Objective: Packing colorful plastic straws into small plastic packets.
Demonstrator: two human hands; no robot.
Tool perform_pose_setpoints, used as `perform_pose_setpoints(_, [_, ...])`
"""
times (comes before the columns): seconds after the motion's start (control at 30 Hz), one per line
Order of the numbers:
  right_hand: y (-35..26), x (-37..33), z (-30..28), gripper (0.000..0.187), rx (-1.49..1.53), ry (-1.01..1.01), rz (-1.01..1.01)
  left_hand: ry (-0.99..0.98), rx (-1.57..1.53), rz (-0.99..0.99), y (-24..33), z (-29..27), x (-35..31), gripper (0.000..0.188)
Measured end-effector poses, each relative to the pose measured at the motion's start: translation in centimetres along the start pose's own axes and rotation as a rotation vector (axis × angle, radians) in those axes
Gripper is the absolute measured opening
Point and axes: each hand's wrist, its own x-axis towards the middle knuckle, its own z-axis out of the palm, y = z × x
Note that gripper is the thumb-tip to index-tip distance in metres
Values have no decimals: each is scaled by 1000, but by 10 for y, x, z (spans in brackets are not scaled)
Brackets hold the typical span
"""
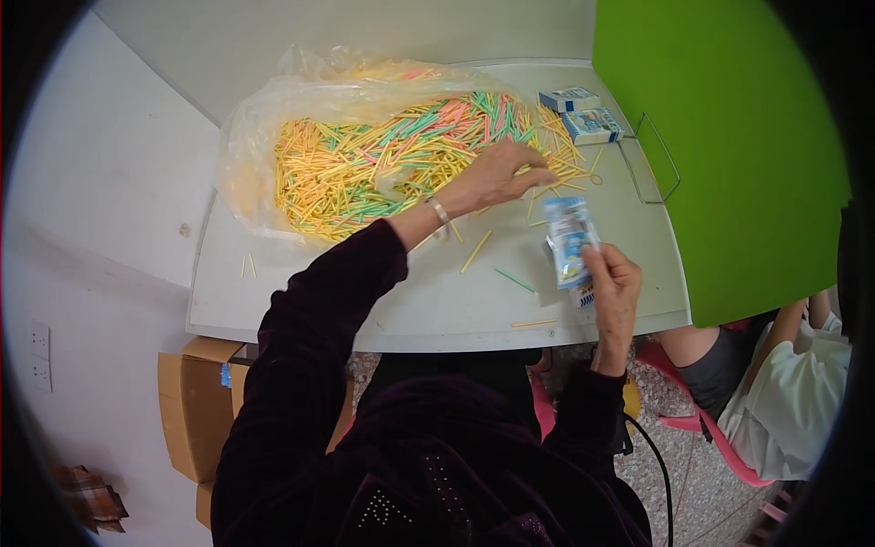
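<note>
A large heap of thin yellow, green, pink and orange sticks point(365, 169) spills from a clear plastic bag point(246, 169) on the white table. My left hand point(497, 175), with a bracelet at the wrist, hovers at the heap's right side. Its fingers are stretched out and apart, with nothing visible in them. To the right, my right hand point(615, 278) pinches a small blue-and-white packet point(569, 239) by its edge. The packet is slightly blurred. Part of another small packet point(583, 294) shows beneath it.
Two blue-and-white boxes point(592, 126) lie at the table's back right, beside a bent wire stand point(658, 169). Loose sticks point(476, 252) are scattered toward the front edge. A green panel point(729, 164) borders the right. A cardboard box point(191, 415) stands below left; another person point(784, 392) sits at right.
</note>
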Motion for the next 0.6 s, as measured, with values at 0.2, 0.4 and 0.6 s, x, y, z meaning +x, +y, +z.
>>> perform_pose_setpoints(0.2, [-1,8,-29,17,117,236,-139,151,862,41,-24,38,46,63])
perform_pose_setpoints(0.4, [3,11,-34,17,142,249,-122,210,1073,-42,-42,52,48,82])
perform_pose_setpoints(0.6, [7,16,-31,17,159,239,-98,219,1086,-39,-54,45,33,66])
